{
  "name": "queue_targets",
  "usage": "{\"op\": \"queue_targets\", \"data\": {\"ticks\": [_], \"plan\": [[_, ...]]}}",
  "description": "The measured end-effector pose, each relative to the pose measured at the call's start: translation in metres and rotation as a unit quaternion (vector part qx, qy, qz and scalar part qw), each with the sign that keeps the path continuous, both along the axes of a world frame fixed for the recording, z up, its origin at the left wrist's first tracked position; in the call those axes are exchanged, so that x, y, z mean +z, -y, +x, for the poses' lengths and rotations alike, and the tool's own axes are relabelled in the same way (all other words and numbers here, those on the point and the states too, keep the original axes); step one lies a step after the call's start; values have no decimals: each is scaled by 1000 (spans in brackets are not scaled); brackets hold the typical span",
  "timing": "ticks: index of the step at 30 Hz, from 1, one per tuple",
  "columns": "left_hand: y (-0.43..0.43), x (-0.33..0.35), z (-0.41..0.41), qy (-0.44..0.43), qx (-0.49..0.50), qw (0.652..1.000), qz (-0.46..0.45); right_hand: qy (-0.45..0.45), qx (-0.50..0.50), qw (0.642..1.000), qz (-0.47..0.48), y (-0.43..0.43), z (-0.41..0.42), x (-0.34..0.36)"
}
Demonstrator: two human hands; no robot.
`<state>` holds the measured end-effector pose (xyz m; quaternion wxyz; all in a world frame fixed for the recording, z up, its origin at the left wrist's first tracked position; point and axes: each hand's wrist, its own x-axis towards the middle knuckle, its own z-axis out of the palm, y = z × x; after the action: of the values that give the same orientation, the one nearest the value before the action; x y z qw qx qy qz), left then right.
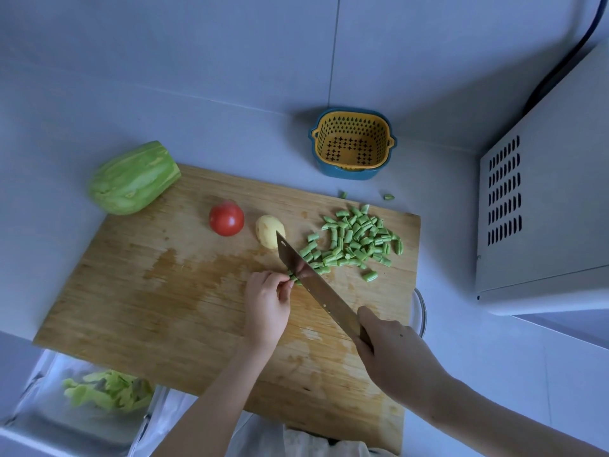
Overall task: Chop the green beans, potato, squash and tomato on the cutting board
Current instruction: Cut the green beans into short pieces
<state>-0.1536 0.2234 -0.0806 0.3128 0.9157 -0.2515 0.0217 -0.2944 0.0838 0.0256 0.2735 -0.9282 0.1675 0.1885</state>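
A wooden cutting board (158, 301) lies on the counter. On it sit a red tomato (226, 219), a small yellow potato (268, 230) and a pile of chopped green bean pieces (354, 239). A peeled green squash (135, 178) rests at the board's far left corner. My left hand (267, 301) pinches the last short bean stubs (294, 277) against the board. My right hand (392, 351) grips the handle of a cleaver (316, 285), whose blade stands on the board right beside my left fingertips.
A yellow strainer basket (353, 141) in a blue bowl stands behind the board. A white microwave (540, 209) fills the right side. A glass bowl rim (421, 311) shows at the board's right edge. A bag-lined bin with green peelings (105, 392) sits below left. Two stray bean bits (389, 196) lie on the counter.
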Motion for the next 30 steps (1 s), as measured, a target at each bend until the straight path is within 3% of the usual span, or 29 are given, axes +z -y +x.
{"op": "queue_targets", "data": {"ticks": [8, 14, 18, 30], "plan": [[1, -1, 2, -16, -3, 1000, -9, 20, 4, 1000, -20, -11, 5, -27], [0, 1, 3, -12, -4, 1000, -3, 62, -22, 998, 20, 3, -13, -33], [8, 2, 2, -28, 28, 999, 23, 103, -79, 992, 4, 24, -23, -16], [65, 16, 5, -54, -44, 997, 16, 179, -237, 951, -83, 74, -17, -2]]}}
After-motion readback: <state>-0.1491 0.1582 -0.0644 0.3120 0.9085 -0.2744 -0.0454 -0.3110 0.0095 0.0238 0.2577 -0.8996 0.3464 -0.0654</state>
